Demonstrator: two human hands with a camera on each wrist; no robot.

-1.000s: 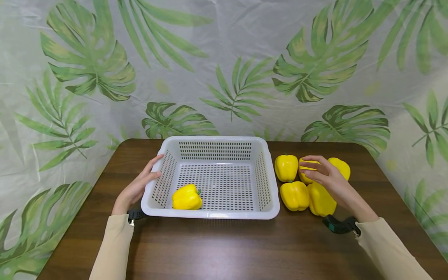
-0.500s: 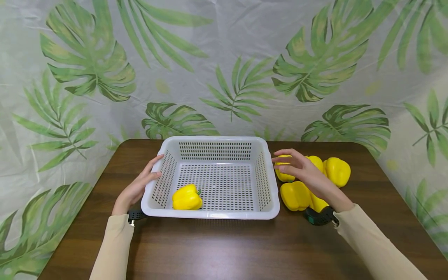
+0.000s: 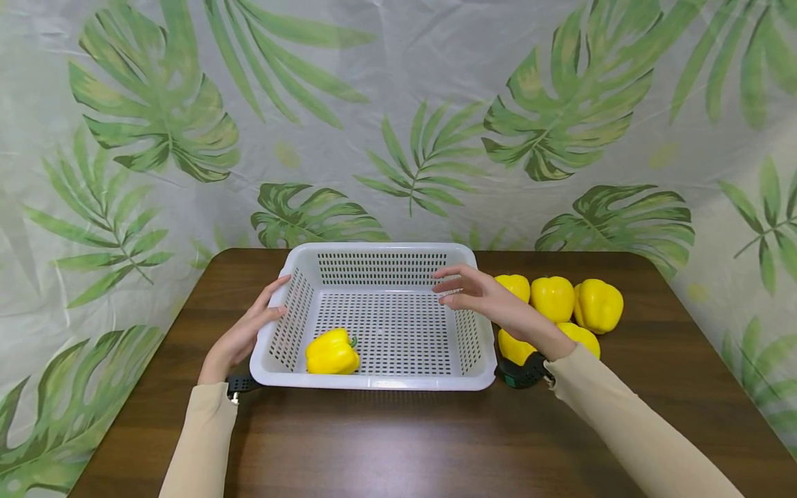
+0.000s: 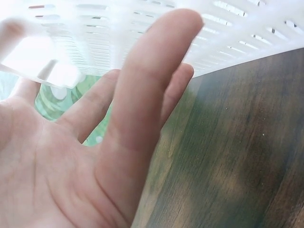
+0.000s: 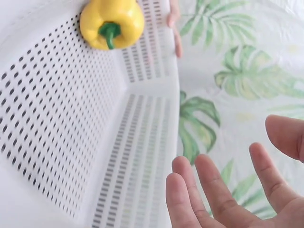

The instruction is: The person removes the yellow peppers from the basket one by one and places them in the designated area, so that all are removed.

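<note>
In the head view a white plastic basket (image 3: 373,382) with slotted walls stands on the table. One yellow bell pepper (image 3: 333,351) lies in its front left part, its green stem visible in the right wrist view. My left hand (image 3: 244,330) rests at the basket's left side, thumb and index finger on the rim, the other fingers extended along the outer wall. Over the right wall is my right hand (image 3: 479,294), fingers spread and nothing between them. Several more yellow bell peppers (image 3: 553,299) sit right of the basket, two of them partly covered by my right arm.
The brown wooden table (image 3: 373,443) reaches in front of the basket and out to both sides. Behind it hangs a pale cloth (image 3: 423,69) printed with green leaves. A black strap (image 3: 523,370) is on my right wrist.
My right hand has moved left from above the loose peppers to over the basket's right side, uncovering the back peppers. My left hand and the basket have stayed in place.
</note>
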